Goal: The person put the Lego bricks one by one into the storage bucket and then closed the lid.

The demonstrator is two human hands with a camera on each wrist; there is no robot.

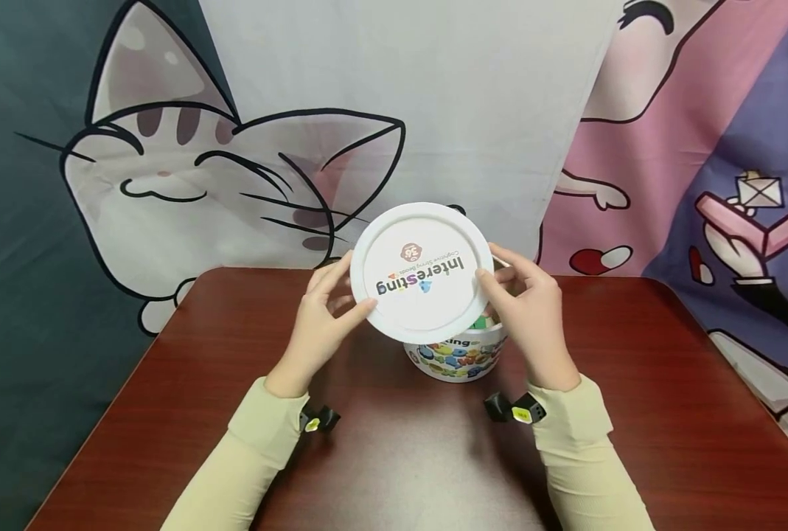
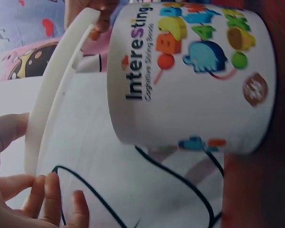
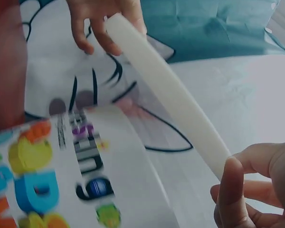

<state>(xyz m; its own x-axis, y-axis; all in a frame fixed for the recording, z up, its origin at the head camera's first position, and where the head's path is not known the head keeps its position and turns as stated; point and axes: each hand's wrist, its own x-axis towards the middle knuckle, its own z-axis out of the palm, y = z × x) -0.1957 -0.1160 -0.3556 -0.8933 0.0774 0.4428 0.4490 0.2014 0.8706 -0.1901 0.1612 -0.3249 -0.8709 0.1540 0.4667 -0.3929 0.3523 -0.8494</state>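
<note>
A round white lid [image 1: 420, 310] printed "Interesting" is held tilted between both hands, apart from the bucket below it. My left hand [image 1: 321, 317] pinches its left edge, thumb on the printed face and fingers behind. On the opposite edge, my right hand [image 1: 529, 310] pinches the rim the same way. Under and behind the lid stands a white bucket [image 1: 456, 361] with colourful printed beads. Its mouth is partly hidden by the lid; a bit of green content shows at the right. In the left wrist view the bucket [image 2: 190, 114] stands upright on the table, lid hovering over its top.
The bucket stands on a reddish-brown table [image 1: 188, 413]. Behind the table hangs a cloth backdrop [image 1: 433, 88] with cartoon cats, close to the far edge. Small black cameras [image 1: 522, 409] sit at both wrists.
</note>
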